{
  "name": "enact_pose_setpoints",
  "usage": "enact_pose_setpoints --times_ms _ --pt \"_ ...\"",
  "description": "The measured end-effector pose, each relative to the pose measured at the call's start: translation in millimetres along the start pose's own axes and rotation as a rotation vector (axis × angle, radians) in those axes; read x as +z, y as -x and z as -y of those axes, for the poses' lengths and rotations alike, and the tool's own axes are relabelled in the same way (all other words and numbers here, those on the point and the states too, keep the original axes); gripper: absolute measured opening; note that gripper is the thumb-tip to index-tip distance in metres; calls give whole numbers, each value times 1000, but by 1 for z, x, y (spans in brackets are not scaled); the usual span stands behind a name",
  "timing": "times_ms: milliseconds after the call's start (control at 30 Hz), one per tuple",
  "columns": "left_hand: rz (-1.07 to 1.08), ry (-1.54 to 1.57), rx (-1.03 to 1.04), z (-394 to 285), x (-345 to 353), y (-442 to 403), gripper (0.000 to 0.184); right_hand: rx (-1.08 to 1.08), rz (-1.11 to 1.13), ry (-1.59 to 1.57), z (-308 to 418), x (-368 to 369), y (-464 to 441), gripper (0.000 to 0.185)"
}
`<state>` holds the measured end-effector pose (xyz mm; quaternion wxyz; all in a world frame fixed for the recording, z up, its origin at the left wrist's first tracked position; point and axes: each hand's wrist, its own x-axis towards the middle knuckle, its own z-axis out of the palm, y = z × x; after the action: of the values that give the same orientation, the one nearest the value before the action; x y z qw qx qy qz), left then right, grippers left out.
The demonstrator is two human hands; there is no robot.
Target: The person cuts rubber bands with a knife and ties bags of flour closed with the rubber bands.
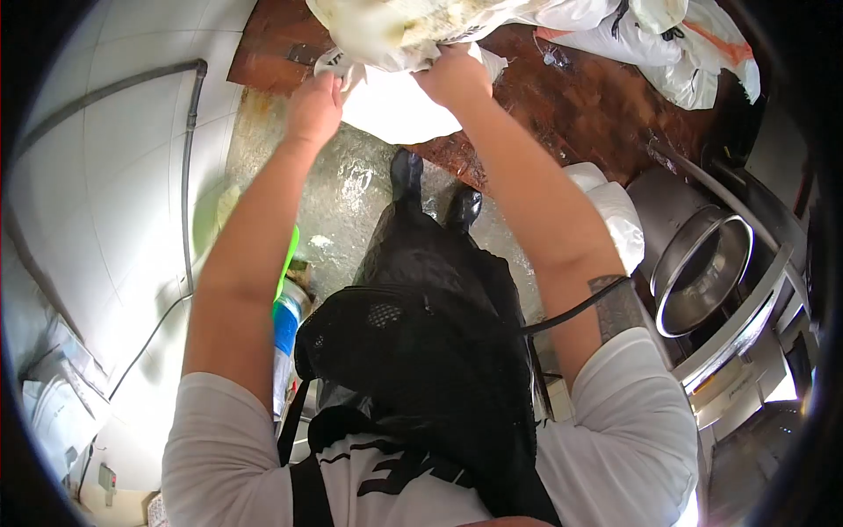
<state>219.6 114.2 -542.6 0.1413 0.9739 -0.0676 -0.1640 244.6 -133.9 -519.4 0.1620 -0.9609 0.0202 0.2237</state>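
Note:
A white sack point(399, 110), which looks like woven plastic, hangs between my two hands at the top of the view. My left hand point(316, 107) is closed on its left edge, with the fingers curled into the material. On the other side, my right hand point(455, 77) grips a bunched fold of the same sack. Both arms are stretched out forward. Just beyond my hands is a bulky, yellow-stained white bag point(413, 25); whether it is part of the held sack I cannot tell.
More white sacks point(654, 53) lie on the reddish-brown floor covering point(580, 114) at upper right. A metal pot point(702, 272) stands at right beside a metal frame. A pipe point(191, 167) runs along the tiled left wall. The grey floor point(351, 202) looks wet around my black boots point(407, 176).

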Motion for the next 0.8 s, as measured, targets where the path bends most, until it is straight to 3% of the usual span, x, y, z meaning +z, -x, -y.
enact_pose_setpoints --times_ms 100,133,167,200,267,300,333,367,400,467,500,567,600,667,700,733,800 --pt "196 189 -348 -48 21 52 26 -105 179 158 18 -8 -16 39" --pt "347 154 -272 -89 14 68 31 -168 258 162 29 -4 -19 35" --pt "235 263 -226 -126 40 83 34 -228 337 168 39 -3 -21 31" --pt "270 326 -156 -149 61 80 38 -192 324 127 50 -9 -8 29" --pt "288 371 -67 -168 17 62 36 -402 393 155 34 38 -26 26" --pt "409 249 156 -157 2 50 30 -397 393 156 23 27 -17 26" --pt "520 117 379 -146 -10 38 26 -279 511 -192 9 5 -5 22" --pt "510 233 261 -139 -19 32 25 -158 616 -546 0 -10 1 19" --pt "550 177 303 -136 -30 17 26 -155 610 -558 -10 6 5 19" --pt "711 19 381 -144 -63 -21 27 65 511 -1503 -36 59 13 17" --pt "739 172 93 -159 -84 -33 26 208 438 -1642 -23 49 31 14" --pt "740 66 198 -127 -19 -89 26 312 280 -1736 -7 69 46 16" --pt "753 52 206 -136 -19 -92 26 359 193 -1752 0 80 51 18" --pt "671 -112 30 -166 -28 -97 26 342 51 -1738 15 78 64 12" --pt "740 -4 -115 -178 -32 -93 28 312 -82 -1703 20 73 67 9" --pt "749 -11 -104 -182 -33 -90 28 322 -94 -1708 23 71 66 9" --pt "900 736 -285 -176 -40 -82 33 643 -180 -1832 26 69 62 11"
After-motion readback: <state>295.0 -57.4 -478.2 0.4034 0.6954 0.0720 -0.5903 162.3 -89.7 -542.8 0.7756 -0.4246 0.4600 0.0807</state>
